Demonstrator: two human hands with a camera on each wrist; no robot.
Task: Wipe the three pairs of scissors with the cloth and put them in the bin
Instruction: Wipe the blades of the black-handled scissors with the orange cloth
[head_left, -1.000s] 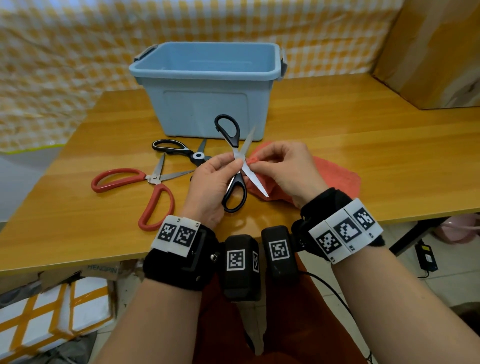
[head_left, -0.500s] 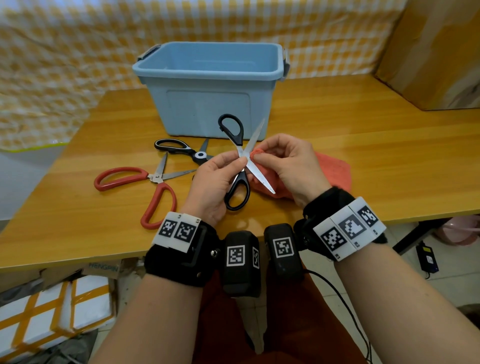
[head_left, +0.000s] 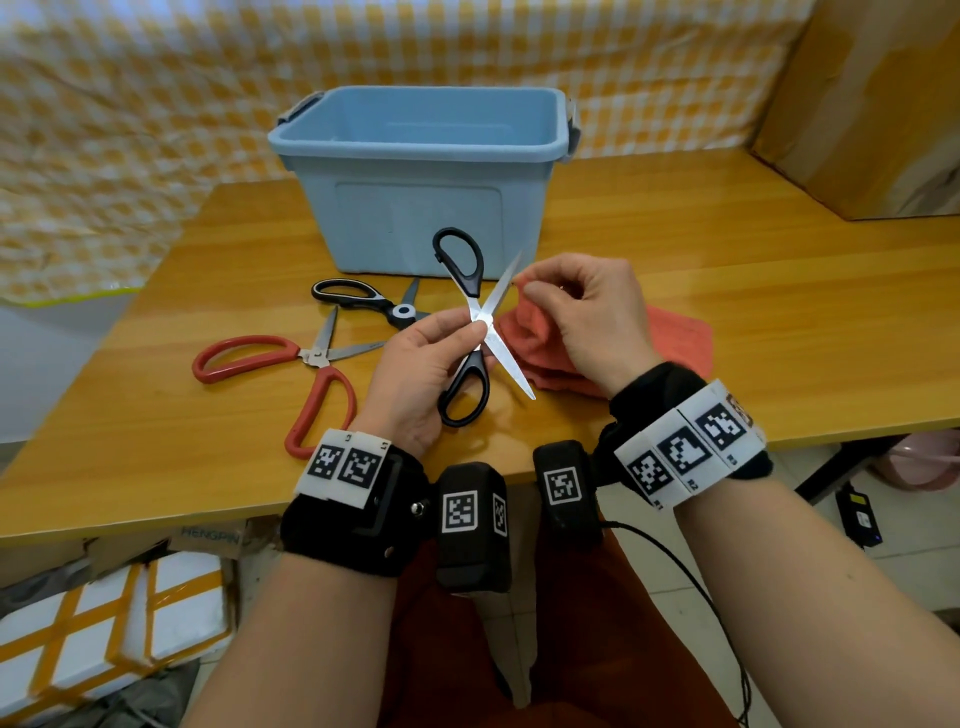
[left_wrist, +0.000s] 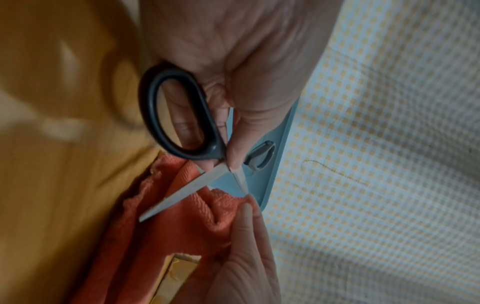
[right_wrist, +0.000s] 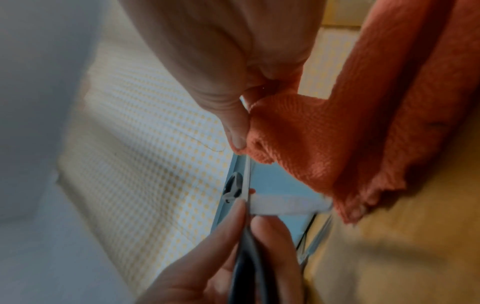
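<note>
My left hand (head_left: 441, 338) pinches the black-handled scissors (head_left: 467, 374) at their pivot, blades spread wide above the table. In the left wrist view the black scissors (left_wrist: 179, 115) show one handle loop against my palm. My right hand (head_left: 571, 312) pinches a fold of the orange cloth (head_left: 540, 338) at the tip of the upper blade; the rest of the cloth trails onto the table. The right wrist view shows the cloth (right_wrist: 298, 127) bunched under my thumb. A red-handled pair (head_left: 322, 384) and another black-handled pair (head_left: 363, 296) lie open on the table to the left. The blue bin (head_left: 421, 218) stands behind.
The wooden table (head_left: 779, 312) ends just in front of my wrists. A large cardboard box (head_left: 872, 104) stands at the back right. A checked yellow sheet (head_left: 130, 130) hangs behind the bin. Boxes lie on the floor (head_left: 104, 623) at the lower left.
My right hand slid the cloth up along the upper blade from near the pivot to its tip. My left hand kept hold of the scissors and lifted them slightly.
</note>
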